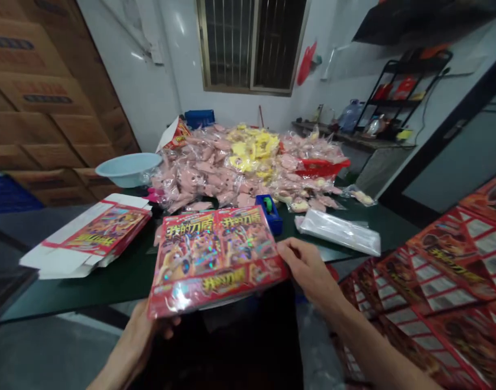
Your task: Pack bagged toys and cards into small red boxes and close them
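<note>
A shiny red display box (pixel 221 252) with yellow Chinese lettering is held tilted over the near edge of the table, between both my hands. My left hand (pixel 148 322) grips its lower left corner, fingers curled underneath. At its right edge, my right hand (pixel 302 265) pinches the side. Just behind the box stands a blue tape dispenser (pixel 274 223) with a green roll. To the left lies a stack of flat printed cartons (pixel 105 230) with white flaps. Right of the dispenser is a bundle of clear plastic bags (pixel 341 233). What the box holds is hidden.
Bagged pink toys (pixel 203 181) and yellow ones (pixel 254 149) heap across the back of the dark green table (pixel 138 287). A light blue basin (pixel 128 168) and a red basket (pixel 323 167) flank them. Cardboard cartons (pixel 40 92) rise at left; red boxes (pixel 435 265) stack at right.
</note>
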`<action>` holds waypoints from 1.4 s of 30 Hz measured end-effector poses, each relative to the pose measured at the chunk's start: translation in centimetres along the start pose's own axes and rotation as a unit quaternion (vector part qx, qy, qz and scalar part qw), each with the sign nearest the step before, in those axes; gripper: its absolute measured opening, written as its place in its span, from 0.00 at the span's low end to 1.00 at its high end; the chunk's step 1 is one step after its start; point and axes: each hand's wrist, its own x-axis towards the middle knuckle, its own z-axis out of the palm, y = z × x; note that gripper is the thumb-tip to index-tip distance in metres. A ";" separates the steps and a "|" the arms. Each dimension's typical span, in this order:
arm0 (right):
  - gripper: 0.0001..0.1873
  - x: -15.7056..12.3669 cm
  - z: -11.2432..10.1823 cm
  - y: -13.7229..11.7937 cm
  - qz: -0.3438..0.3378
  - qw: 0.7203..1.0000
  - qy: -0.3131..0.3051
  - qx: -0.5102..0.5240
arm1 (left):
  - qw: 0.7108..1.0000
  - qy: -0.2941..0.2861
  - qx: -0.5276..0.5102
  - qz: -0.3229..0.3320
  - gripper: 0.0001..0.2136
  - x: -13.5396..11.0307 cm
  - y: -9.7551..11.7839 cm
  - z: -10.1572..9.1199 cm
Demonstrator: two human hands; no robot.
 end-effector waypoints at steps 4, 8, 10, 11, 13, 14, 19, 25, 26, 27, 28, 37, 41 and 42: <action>0.16 2.9 1.7 -0.9 0.050 0.996 -0.025 0.073 | 0.996 -0.072 0.028 -0.044 0.25 3.2 0.7 -0.5; 0.15 3.5 0.8 -2.0 0.088 0.992 -0.042 0.082 | 0.990 0.072 0.116 0.028 0.29 3.3 3.9 -1.7; 0.14 3.5 0.4 -2.4 0.087 0.993 -0.044 0.067 | 0.954 0.148 0.169 0.200 0.25 2.3 5.9 -2.0; 0.13 3.5 0.4 -2.6 0.082 0.994 -0.043 0.059 | 0.926 0.159 0.181 0.291 0.25 1.8 6.8 -1.9; 0.12 3.6 0.4 -2.9 0.072 0.995 -0.043 0.048 | 0.875 0.114 0.205 0.424 0.26 1.1 8.6 -1.1; 0.11 3.7 0.4 -3.0 0.072 0.995 -0.044 0.045 | 0.857 0.081 0.207 0.465 0.25 0.9 9.3 -0.5; 0.08 4.2 0.5 -3.7 0.130 0.990 -0.059 0.005 | 0.823 -0.054 0.215 0.523 0.22 1.0 11.2 3.5; 0.07 4.6 0.6 -5.1 0.180 0.975 -0.087 -0.093 | 0.663 -0.063 0.384 0.639 0.15 1.4 11.0 6.4; 0.06 4.6 0.7 -5.3 0.183 0.974 -0.083 -0.104 | 0.656 -0.062 0.394 0.641 0.15 1.5 10.9 6.6; 0.06 4.6 0.8 -5.6 0.185 0.973 -0.080 -0.112 | 0.654 -0.063 0.401 0.638 0.15 1.7 10.7 6.8; 0.06 4.6 1.0 -5.8 0.181 0.974 -0.076 -0.117 | 0.654 -0.066 0.405 0.636 0.15 1.9 10.6 6.9; 0.07 4.2 1.2 -6.0 0.042 0.978 -0.064 -0.192 | 0.654 -0.059 0.420 0.627 0.16 2.1 10.0 6.9; 0.07 4.2 1.1 -6.8 0.089 0.982 -0.067 -0.152 | 0.659 -0.054 0.420 0.621 0.16 2.0 10.0 6.8; 0.07 4.2 1.1 -7.0 0.114 0.983 -0.068 -0.129 | 0.660 -0.052 0.421 0.620 0.16 2.0 10.0 6.8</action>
